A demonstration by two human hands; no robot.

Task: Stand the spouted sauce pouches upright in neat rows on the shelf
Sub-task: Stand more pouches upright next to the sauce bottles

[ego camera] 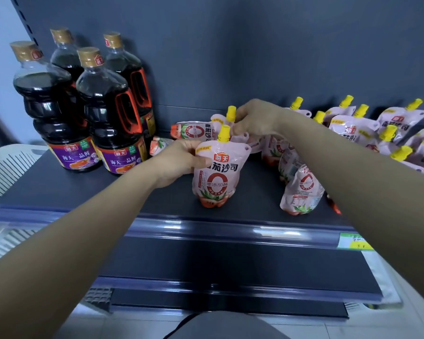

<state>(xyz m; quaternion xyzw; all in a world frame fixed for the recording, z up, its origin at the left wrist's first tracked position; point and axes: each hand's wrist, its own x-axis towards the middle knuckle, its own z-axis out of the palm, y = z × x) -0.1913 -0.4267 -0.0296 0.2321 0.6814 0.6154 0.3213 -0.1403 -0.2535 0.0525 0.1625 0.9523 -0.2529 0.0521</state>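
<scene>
A pink sauce pouch with a yellow spout (217, 174) stands upright near the front of the dark shelf (83, 192). My left hand (181, 160) grips its left side. Behind it a second pouch (227, 123) stands with its yellow cap up, and my right hand (255, 118) holds it just below the spout. Two pouches (190, 130) lie flat behind these. Under my right forearm several pouches (301, 192) stand turned or leaning. More pouches (353, 126) lie in a loose heap at the right.
Four large dark soy sauce bottles (108, 113) with gold caps stand at the shelf's left. A white plastic basket (8, 172) sits off the left edge. A price rail with a green tag (353, 241) runs along the shelf front; lower shelves lie beneath.
</scene>
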